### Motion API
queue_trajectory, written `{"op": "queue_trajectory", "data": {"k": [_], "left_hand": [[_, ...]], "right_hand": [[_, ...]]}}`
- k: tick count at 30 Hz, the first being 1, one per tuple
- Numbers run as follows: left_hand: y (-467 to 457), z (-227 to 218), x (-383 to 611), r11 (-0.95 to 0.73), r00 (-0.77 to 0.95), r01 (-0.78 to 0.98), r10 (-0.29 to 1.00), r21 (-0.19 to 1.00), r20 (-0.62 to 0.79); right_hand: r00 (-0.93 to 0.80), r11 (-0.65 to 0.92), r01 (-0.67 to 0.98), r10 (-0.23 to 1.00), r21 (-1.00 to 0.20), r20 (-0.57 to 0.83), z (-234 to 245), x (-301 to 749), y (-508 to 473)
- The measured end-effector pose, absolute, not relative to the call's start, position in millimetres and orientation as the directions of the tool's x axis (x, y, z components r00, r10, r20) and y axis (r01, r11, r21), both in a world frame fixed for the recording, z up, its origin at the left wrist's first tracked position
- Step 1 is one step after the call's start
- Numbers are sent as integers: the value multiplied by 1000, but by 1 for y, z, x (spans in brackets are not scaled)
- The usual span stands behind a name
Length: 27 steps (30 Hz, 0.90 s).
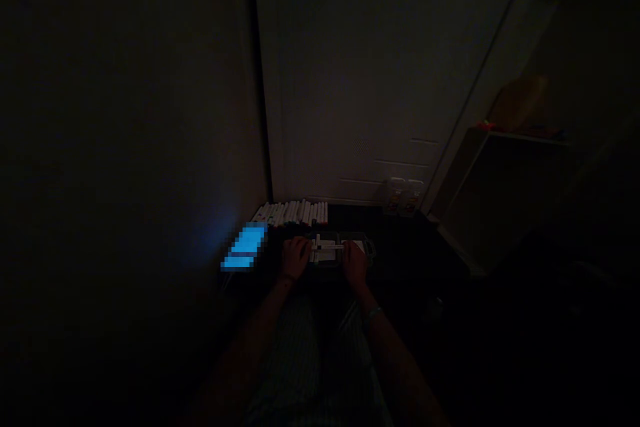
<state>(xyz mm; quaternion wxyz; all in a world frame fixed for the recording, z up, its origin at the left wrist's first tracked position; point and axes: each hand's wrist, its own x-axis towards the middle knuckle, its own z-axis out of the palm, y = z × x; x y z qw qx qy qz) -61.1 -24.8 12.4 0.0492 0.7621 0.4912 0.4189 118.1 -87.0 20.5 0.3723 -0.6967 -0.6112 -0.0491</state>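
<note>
In the dim light my left hand (296, 256) and my right hand (355, 261) are closed on opposite ends of a white marker (333, 247). It lies level between them, over a clear plastic case (371, 247) that stands open on the dark table. Inside the case are white pieces, one of them a marker-like stick standing lengthwise near my left hand. The fingertips of both hands are partly hidden in shadow. Just behind the case lies a row of white markers (295, 213).
A glowing blue screen (245, 247), blurred into blocks, is left of my left hand, by the wall. Two clear plastic packages (403, 197) stand at the table's back right. Further right is a shelf unit (460, 167) with a bag-like orange-brown thing (520, 101) on top.
</note>
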Motion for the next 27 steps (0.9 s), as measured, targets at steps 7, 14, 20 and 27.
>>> {"op": "queue_trajectory", "data": {"k": [7, 14, 20, 27], "left_hand": [[-26, 12, -58, -542, 213, 697, 781, 469, 587], [-27, 14, -59, -525, 227, 706, 804, 475, 550], [-26, 12, -59, -556, 244, 677, 788, 482, 566], [-24, 10, -60, -589, 274, 668, 764, 456, 584]], "right_hand": [[241, 31, 889, 816, -458, 525, 21, 118, -87], [229, 32, 893, 826, -448, 515, 21, 118, -86], [246, 42, 886, 802, -462, 544, 18, 118, -86], [242, 33, 887, 816, -460, 525, 20, 118, -87]]}}
